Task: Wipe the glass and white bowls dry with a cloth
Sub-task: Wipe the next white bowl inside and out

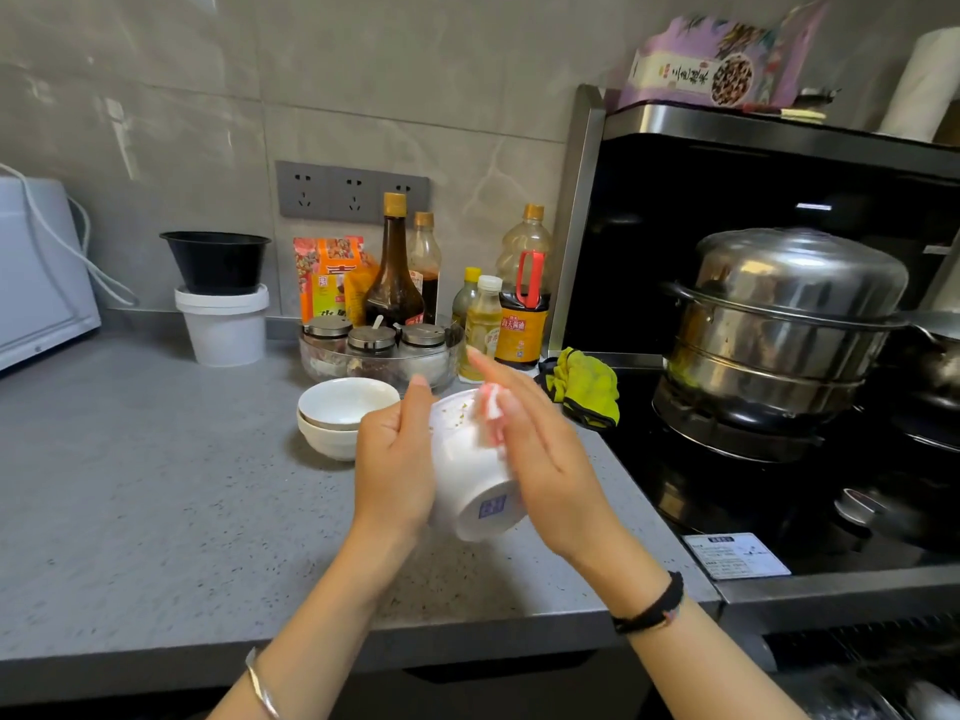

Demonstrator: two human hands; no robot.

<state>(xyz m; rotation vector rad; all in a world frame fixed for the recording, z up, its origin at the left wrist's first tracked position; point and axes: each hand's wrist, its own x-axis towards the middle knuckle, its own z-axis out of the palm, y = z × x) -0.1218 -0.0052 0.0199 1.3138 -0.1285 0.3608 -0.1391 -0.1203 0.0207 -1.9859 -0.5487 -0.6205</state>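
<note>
Left hand [395,459]: I see it gripping the white bowl [470,491], tilted, base toward me.
Right hand [540,444]: straight fingers press the pink-white cloth [491,410] against the bowl's side.
Counter [156,485]: two stacked bowls [337,418] stand just behind.

Left hand [395,459] curled in a grip, right hand [540,449] fingers straight.
</note>
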